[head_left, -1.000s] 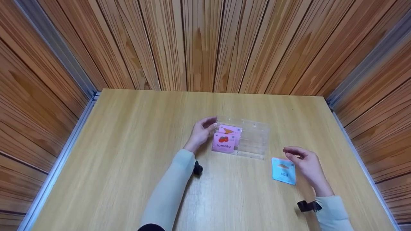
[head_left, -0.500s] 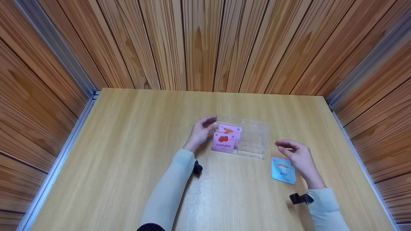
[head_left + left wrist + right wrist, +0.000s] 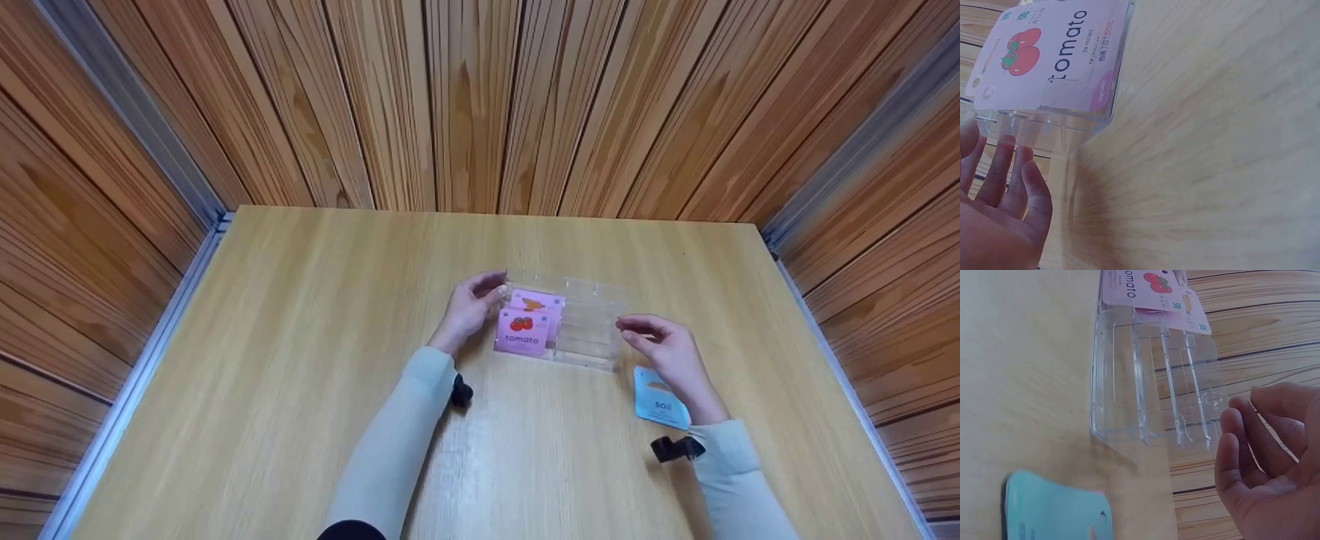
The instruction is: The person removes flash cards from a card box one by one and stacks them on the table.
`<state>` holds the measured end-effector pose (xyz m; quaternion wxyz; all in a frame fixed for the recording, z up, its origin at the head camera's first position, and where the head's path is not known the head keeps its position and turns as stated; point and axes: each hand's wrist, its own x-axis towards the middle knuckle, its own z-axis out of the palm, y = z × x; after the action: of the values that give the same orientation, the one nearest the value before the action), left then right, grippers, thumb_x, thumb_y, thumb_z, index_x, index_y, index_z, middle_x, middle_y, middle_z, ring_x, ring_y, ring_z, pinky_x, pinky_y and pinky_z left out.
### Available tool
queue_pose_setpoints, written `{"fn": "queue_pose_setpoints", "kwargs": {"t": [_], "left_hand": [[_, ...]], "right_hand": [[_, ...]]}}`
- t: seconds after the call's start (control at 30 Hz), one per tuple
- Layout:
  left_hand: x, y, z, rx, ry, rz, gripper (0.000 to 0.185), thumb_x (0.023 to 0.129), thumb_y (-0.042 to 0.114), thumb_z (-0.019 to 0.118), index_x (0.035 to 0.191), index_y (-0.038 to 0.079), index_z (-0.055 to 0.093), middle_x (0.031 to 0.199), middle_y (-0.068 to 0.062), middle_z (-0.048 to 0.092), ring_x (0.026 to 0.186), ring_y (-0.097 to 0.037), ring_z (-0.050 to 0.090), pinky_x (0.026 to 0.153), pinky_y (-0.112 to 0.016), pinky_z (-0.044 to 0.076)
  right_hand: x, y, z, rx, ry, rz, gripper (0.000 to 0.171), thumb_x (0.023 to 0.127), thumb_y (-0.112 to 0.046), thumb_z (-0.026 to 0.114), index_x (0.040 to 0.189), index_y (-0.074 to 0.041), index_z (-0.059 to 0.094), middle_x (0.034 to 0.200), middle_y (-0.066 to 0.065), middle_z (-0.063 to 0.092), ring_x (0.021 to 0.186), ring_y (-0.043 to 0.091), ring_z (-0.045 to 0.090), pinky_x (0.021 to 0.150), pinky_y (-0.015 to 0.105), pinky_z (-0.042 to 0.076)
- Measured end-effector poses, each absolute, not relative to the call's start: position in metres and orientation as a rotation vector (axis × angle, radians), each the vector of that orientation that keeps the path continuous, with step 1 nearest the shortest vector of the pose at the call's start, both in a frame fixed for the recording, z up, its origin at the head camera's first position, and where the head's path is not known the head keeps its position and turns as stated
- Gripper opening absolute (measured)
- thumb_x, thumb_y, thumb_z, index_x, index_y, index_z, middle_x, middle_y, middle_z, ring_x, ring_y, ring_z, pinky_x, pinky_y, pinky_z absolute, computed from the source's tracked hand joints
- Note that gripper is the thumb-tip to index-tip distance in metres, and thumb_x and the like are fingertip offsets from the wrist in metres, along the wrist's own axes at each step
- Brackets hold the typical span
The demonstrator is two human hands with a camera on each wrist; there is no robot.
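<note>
Clear card holder (image 3: 589,330) between hands.

Blue card (image 3: 660,402) partly hidden under right wrist.

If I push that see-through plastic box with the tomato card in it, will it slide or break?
The clear box looks thin-walled and nearly empty, so it is probably light and would likely slide on the smooth wooden table. Its thin divider ribs suggest it is stiff yet could crack if squeezed hard. The left hand touching its end may steady it.
</note>
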<state>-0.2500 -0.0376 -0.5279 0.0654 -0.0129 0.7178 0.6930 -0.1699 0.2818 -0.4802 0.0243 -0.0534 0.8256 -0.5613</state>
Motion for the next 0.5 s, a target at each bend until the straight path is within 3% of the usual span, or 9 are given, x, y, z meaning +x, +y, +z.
{"fn": "queue_pose_setpoints", "kwargs": {"t": [0.5], "left_hand": [[-0.250,-0.037,-0.528,-0.044,2.169,2.101,0.034,0.096,0.018,0.067,0.130,0.020,0.065,0.124,0.005,0.065,0.120,-0.015,0.056,0.105,-0.033,0.042]], "right_hand": [[-0.189,0.248,-0.481,-0.175,2.465,-1.848,0.030,0.096,-0.011,0.067,0.122,0.004,0.066,0.121,0.021,0.065,0.104,0.017,0.063,0.087,0.021,0.052]]}}
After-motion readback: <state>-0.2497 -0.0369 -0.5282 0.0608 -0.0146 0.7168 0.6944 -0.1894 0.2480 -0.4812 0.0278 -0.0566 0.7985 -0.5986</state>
